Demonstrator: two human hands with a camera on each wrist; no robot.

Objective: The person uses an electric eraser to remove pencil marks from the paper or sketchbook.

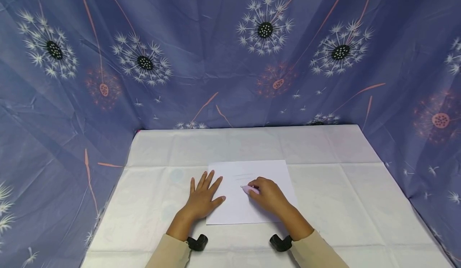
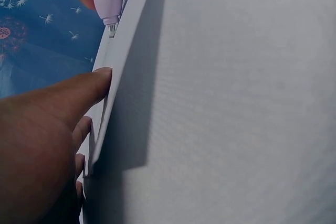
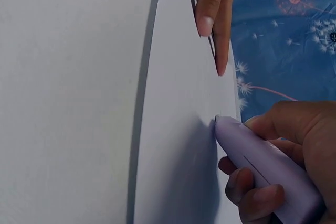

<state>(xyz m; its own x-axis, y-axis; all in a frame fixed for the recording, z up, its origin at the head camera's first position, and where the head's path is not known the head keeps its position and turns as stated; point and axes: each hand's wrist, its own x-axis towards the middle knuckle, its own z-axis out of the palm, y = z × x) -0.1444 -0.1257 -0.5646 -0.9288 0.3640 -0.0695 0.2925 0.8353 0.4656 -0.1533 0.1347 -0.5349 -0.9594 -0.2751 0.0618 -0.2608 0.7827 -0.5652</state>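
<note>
A white sheet of paper (image 1: 230, 212) lies on the cloth-covered table, with a few faint lines (image 1: 245, 176) near its upper middle. My left hand (image 1: 201, 200) rests on the sheet's left edge, fingers spread and straight. In my right hand (image 1: 270, 196) I grip a thick lilac pen-shaped tool (image 3: 262, 166) with a tapered end. Its small, narrow tip (image 2: 111, 31) is right at the paper, left of the right hand and below the faint lines. The right fingers curl round the tool's body; a thin slit runs along its side.
The table wears a creased white cloth (image 1: 335, 204). A blue curtain (image 1: 201, 60) with dandelion prints hangs behind and along both sides. A black wrist camera (image 1: 198, 243) sits at the left cuff, and another black wrist camera (image 1: 281, 243) at the right cuff.
</note>
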